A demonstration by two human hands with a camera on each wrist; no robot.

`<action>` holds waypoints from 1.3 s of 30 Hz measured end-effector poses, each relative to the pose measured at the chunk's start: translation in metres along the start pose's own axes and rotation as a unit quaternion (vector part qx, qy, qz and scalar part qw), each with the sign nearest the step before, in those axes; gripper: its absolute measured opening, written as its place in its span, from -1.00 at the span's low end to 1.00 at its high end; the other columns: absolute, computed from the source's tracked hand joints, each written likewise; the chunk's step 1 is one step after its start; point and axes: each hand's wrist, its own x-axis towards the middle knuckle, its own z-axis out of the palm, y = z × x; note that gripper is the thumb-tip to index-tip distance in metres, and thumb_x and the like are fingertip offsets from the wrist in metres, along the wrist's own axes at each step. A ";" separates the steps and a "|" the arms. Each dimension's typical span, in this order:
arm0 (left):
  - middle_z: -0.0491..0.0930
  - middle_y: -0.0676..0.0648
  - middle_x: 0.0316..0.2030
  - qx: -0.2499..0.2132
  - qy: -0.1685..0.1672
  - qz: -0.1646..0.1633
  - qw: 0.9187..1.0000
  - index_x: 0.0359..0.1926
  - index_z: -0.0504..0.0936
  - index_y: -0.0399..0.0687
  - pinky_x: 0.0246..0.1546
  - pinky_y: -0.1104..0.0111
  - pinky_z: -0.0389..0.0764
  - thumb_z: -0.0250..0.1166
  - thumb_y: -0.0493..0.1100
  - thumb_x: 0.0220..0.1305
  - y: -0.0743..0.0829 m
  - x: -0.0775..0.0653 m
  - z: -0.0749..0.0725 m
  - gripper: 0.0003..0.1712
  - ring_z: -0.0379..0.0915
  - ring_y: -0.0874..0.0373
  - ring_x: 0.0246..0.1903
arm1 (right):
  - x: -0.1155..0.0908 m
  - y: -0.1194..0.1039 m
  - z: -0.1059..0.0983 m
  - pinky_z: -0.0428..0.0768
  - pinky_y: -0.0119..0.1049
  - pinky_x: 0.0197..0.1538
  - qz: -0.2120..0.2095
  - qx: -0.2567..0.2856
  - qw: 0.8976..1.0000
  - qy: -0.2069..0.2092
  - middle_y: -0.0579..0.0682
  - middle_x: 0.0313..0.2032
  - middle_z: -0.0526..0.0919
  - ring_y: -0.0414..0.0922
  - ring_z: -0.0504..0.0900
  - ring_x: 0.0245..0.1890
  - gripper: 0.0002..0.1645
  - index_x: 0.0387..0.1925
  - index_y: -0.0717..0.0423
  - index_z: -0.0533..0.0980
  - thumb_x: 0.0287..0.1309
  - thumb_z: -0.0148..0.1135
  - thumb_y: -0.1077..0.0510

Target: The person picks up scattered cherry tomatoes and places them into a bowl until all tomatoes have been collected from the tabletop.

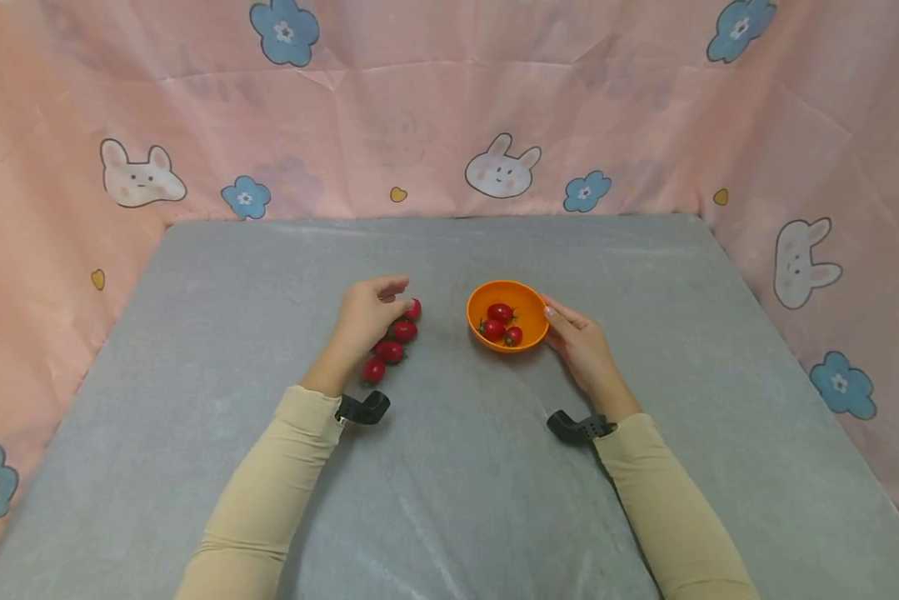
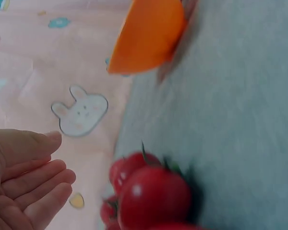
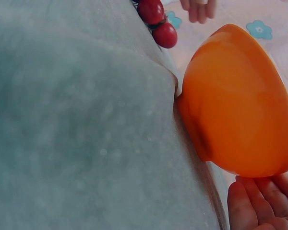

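In the head view, my left hand (image 1: pixel 362 317) hovers beside a slanting row of several cherry tomatoes (image 1: pixel 404 331) on the grey table. Its thumb and fingers are apart with nothing between them; the left wrist view shows the fingers (image 2: pixel 38 184) loosely bent, left of the red tomatoes (image 2: pixel 156 196) with green stems. My right hand (image 1: pixel 587 350) holds an orange bowl (image 1: pixel 509 291) at its right side, thumb at the rim and fingers (image 3: pixel 259 201) against the outer wall. Inside the bowl lie 3 cherry tomatoes (image 1: pixel 501 312).
The grey tabletop (image 1: pixel 449 483) reaches back to a pink curtain (image 1: pixel 389 108) printed with rabbits and blue flowers, which also rises along both sides. A dark strap with a camera (image 1: pixel 362 408) sits on the left wrist, another such strap (image 1: pixel 580 427) on the right.
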 end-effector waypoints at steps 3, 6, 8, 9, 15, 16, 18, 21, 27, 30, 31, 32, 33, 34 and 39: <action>0.60 -0.25 0.18 0.003 0.015 -0.005 1.000 0.21 0.58 -0.27 0.26 0.13 0.52 0.32 -0.25 0.28 -0.007 0.002 -0.004 -0.53 0.53 -0.13 0.20 | 0.000 0.000 0.000 0.51 -0.51 0.20 0.001 0.000 1.000 0.000 0.15 0.50 0.19 -0.13 0.33 0.43 -0.35 0.46 0.28 0.17 0.50 -0.02 0.04; 0.61 -0.25 0.16 0.006 0.028 -0.004 1.000 0.19 0.59 -0.28 0.24 0.12 0.53 0.32 -0.24 0.27 -0.014 0.003 -0.007 -0.53 0.54 -0.13 0.18 | -0.001 0.000 0.000 0.51 -0.52 0.19 0.003 0.000 1.000 0.002 0.15 0.50 0.19 -0.16 0.35 0.42 -0.35 0.46 0.28 0.17 0.50 -0.02 0.05; 0.61 -0.26 0.16 0.006 0.032 -0.006 0.999 0.19 0.59 -0.29 0.23 0.12 0.54 0.32 -0.24 0.27 -0.018 0.004 -0.008 -0.53 0.55 -0.13 0.17 | -0.001 0.000 -0.001 0.52 -0.53 0.18 0.004 0.000 1.000 0.002 0.14 0.50 0.18 -0.19 0.37 0.40 -0.35 0.46 0.27 0.17 0.50 -0.01 0.04; 0.62 -0.27 0.15 0.003 0.034 -0.006 0.999 0.18 0.59 -0.29 0.23 0.12 0.54 0.32 -0.24 0.27 -0.020 0.004 -0.008 -0.53 0.55 -0.13 0.17 | -0.001 0.000 -0.001 0.52 -0.53 0.18 0.004 0.001 1.000 0.001 0.14 0.50 0.18 -0.21 0.39 0.39 -0.34 0.46 0.27 0.18 0.50 -0.01 0.04; 0.61 -0.30 0.15 -0.019 0.031 -0.019 0.999 0.20 0.58 -0.31 0.24 0.14 0.53 0.34 -0.24 0.26 -0.030 0.005 -0.010 -0.51 0.56 -0.13 0.17 | 0.000 0.000 -0.001 0.50 -0.50 0.21 0.006 0.002 1.000 -0.002 0.13 0.50 0.18 -0.19 0.37 0.40 -0.34 0.46 0.27 0.18 0.49 -0.01 0.03; 0.60 -0.30 0.15 -0.021 0.030 -0.022 0.999 0.21 0.57 -0.31 0.24 0.14 0.53 0.34 -0.24 0.26 -0.031 0.004 -0.010 -0.50 0.56 -0.13 0.17 | 0.000 0.000 -0.001 0.50 -0.49 0.22 0.007 0.001 1.000 -0.002 0.13 0.50 0.19 -0.17 0.35 0.42 -0.34 0.46 0.27 0.18 0.49 -0.01 0.03; 0.59 -0.31 0.17 -0.025 0.028 -0.024 0.999 0.22 0.55 -0.33 0.24 0.14 0.53 0.33 -0.26 0.27 -0.032 0.004 -0.010 -0.49 0.55 -0.13 0.18 | -0.001 0.000 -0.001 0.49 -0.48 0.23 0.008 0.001 1.000 -0.001 0.12 0.50 0.19 -0.15 0.33 0.43 -0.33 0.46 0.27 0.18 0.49 0.00 0.02; 0.58 -0.32 0.17 -0.027 0.023 -0.030 0.999 0.23 0.54 -0.34 0.25 0.14 0.53 0.34 -0.26 0.26 -0.034 0.005 -0.010 -0.48 0.54 -0.14 0.19 | -0.001 -0.001 -0.001 0.49 -0.48 0.23 0.008 0.000 1.000 0.000 0.12 0.50 0.19 -0.13 0.32 0.44 -0.33 0.46 0.26 0.18 0.49 0.00 0.02; 0.59 -0.30 0.17 -0.011 0.010 -0.038 0.999 0.25 0.53 -0.31 0.28 0.14 0.50 0.36 -0.22 0.27 -0.041 0.008 -0.008 -0.46 0.53 -0.11 0.22 | -0.001 -0.001 0.000 0.49 -0.47 0.23 0.009 0.003 1.000 0.001 0.13 0.50 0.19 -0.08 0.27 0.47 -0.34 0.46 0.27 0.17 0.50 -0.01 0.04; 0.60 -0.29 0.17 0.001 0.004 -0.041 0.999 0.25 0.53 -0.30 0.29 0.14 0.48 0.36 -0.21 0.27 -0.043 0.009 -0.006 -0.46 0.52 -0.10 0.22 | -0.001 -0.001 0.000 0.47 -0.44 0.25 0.009 0.002 1.000 0.001 0.14 0.50 0.19 -0.06 0.27 0.47 -0.35 0.46 0.27 0.18 0.50 -0.01 0.05; 0.60 -0.28 0.17 0.008 0.001 -0.041 0.999 0.25 0.54 -0.29 0.30 0.13 0.48 0.35 -0.21 0.27 -0.044 0.009 -0.006 -0.46 0.52 -0.10 0.22 | -0.001 -0.002 0.000 0.47 -0.44 0.26 0.010 0.000 1.000 0.001 0.14 0.50 0.19 -0.06 0.27 0.47 -0.35 0.46 0.27 0.18 0.50 -0.01 0.04; 0.61 -0.28 0.16 0.014 -0.001 -0.042 0.999 0.24 0.54 -0.28 0.30 0.13 0.48 0.35 -0.20 0.27 -0.044 0.010 -0.006 -0.46 0.52 -0.10 0.21 | -0.001 -0.002 0.000 0.46 -0.43 0.27 0.010 -0.002 1.000 0.001 0.14 0.50 0.19 -0.05 0.27 0.47 -0.34 0.46 0.27 0.18 0.50 -0.01 0.03; 0.61 -0.27 0.15 0.020 -0.003 -0.042 0.999 0.24 0.55 -0.28 0.29 0.13 0.48 0.35 -0.20 0.27 -0.044 0.010 -0.005 -0.47 0.52 -0.10 0.20 | -0.001 -0.002 0.000 0.46 -0.42 0.28 0.011 -0.003 1.000 0.001 0.14 0.50 0.20 -0.06 0.27 0.47 -0.34 0.46 0.26 0.18 0.50 -0.01 0.03; 0.62 -0.27 0.14 0.026 -0.004 -0.042 0.999 0.23 0.56 -0.27 0.29 0.13 0.48 0.35 -0.20 0.26 -0.044 0.010 -0.005 -0.47 0.52 -0.10 0.19 | -0.001 -0.002 0.000 0.45 -0.41 0.28 0.011 -0.004 1.000 0.001 0.13 0.50 0.20 -0.06 0.28 0.47 -0.34 0.46 0.26 0.18 0.50 -0.01 0.03; 0.65 -0.27 0.09 0.047 -0.004 -0.039 0.998 0.18 0.60 -0.25 0.25 0.12 0.51 0.36 -0.21 0.25 -0.044 0.011 -0.003 -0.52 0.53 -0.11 0.14 | 0.000 -0.001 0.000 0.47 -0.43 0.27 0.012 -0.003 1.000 0.002 0.13 0.49 0.20 -0.12 0.34 0.43 -0.34 0.46 0.25 0.18 0.49 0.00 0.02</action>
